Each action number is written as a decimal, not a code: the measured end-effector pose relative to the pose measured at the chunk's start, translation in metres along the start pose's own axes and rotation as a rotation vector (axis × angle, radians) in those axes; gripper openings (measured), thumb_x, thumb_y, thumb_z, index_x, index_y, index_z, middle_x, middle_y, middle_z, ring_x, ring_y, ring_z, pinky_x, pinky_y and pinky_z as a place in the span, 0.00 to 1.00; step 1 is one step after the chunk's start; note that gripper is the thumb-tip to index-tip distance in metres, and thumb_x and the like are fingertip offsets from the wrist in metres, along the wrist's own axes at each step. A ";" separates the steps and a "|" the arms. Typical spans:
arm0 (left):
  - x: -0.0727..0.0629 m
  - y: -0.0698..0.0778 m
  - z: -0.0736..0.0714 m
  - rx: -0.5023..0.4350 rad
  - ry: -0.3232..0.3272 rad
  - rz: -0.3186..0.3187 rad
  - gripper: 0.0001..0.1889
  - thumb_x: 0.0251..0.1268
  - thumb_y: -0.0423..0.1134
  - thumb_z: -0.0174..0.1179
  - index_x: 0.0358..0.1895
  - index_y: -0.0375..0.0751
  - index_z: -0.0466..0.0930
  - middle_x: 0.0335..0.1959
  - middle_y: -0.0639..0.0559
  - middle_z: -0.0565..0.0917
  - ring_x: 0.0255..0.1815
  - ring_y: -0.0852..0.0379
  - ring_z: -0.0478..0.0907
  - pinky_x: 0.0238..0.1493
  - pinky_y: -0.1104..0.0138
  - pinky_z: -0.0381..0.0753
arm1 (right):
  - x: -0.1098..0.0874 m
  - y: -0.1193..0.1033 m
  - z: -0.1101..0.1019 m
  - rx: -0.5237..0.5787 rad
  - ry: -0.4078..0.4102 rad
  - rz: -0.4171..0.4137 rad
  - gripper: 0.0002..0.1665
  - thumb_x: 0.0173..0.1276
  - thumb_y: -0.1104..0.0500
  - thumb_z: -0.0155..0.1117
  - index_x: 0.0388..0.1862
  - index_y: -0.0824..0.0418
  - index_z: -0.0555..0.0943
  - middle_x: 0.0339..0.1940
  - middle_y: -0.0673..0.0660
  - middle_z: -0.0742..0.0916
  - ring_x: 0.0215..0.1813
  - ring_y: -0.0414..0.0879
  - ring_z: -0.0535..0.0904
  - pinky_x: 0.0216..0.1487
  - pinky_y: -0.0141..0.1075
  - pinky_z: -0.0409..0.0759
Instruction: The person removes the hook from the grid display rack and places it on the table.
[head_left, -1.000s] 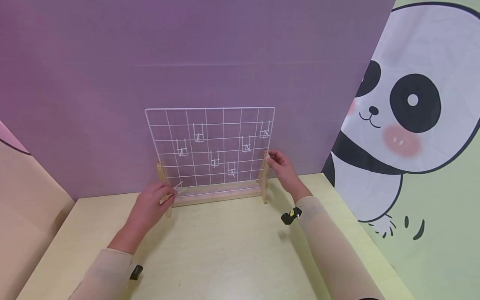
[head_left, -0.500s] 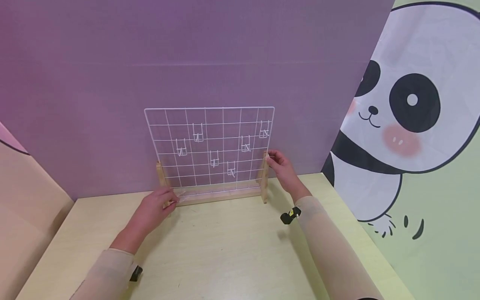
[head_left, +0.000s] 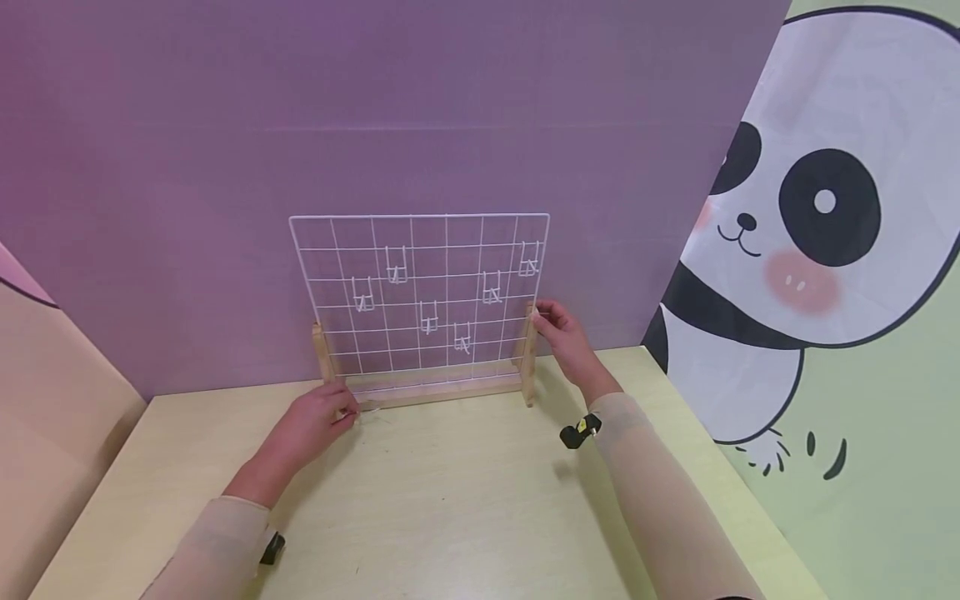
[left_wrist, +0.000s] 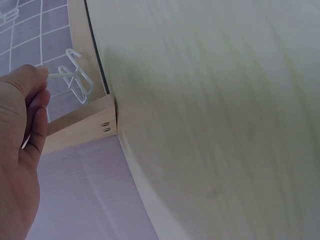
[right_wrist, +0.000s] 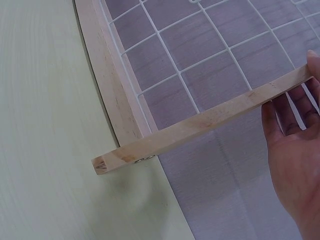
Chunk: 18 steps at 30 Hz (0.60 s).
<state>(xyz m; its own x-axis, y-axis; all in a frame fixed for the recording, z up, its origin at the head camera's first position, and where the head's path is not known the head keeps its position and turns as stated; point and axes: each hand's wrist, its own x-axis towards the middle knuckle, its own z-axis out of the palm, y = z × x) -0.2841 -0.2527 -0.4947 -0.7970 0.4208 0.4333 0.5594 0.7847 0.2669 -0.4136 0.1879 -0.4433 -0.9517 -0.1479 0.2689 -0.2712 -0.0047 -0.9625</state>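
Note:
A white wire grid panel [head_left: 480, 215] stands upright in a wooden stand [head_left: 442, 393] at the back of the table. My left hand [head_left: 306, 423] is at the stand's lower left corner. Between thumb and fingertips it pinches the straight peg of a white wire hook [left_wrist: 76, 75], whose bent loops point away from the hand, close before the base bar. At the other side, my right hand [head_left: 570, 348] holds the top of the right wooden post [right_wrist: 200, 121], thumb on one face and fingers on the other. Several similar hooks [head_left: 397, 275] hang scattered over the grid.
The pale wood tabletop [head_left: 450, 500] stretches in front of the stand. Right behind the grid rises a purple panel [head_left: 420, 100]. A panda picture [head_left: 825, 200] covers the wall at the right. Small black devices [head_left: 580, 432] sit at both wrists.
My left hand has moved down a little with the hook, from in front of the grid's lower left corner to the base bar. The right hand stays on the post.

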 end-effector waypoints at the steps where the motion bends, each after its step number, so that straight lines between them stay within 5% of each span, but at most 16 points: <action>1: 0.000 0.000 0.001 -0.001 0.002 0.006 0.10 0.62 0.23 0.77 0.37 0.42 0.88 0.36 0.57 0.80 0.40 0.51 0.85 0.44 0.54 0.90 | 0.000 0.000 0.000 0.000 0.000 0.001 0.18 0.87 0.63 0.60 0.69 0.70 0.78 0.55 0.50 0.87 0.60 0.43 0.81 0.77 0.46 0.74; 18: -0.006 -0.001 0.006 -0.026 -0.013 0.027 0.13 0.60 0.22 0.78 0.36 0.45 0.88 0.37 0.58 0.82 0.40 0.52 0.85 0.45 0.55 0.90 | 0.000 0.002 0.000 -0.005 0.000 0.009 0.20 0.87 0.63 0.60 0.72 0.70 0.77 0.58 0.52 0.85 0.63 0.46 0.79 0.78 0.49 0.73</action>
<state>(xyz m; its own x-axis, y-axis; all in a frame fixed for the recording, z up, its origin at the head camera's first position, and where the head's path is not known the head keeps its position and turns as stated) -0.2816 -0.2532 -0.5025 -0.7841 0.4477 0.4299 0.5867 0.7606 0.2778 -0.4145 0.1880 -0.4450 -0.9541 -0.1478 0.2604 -0.2636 0.0018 -0.9646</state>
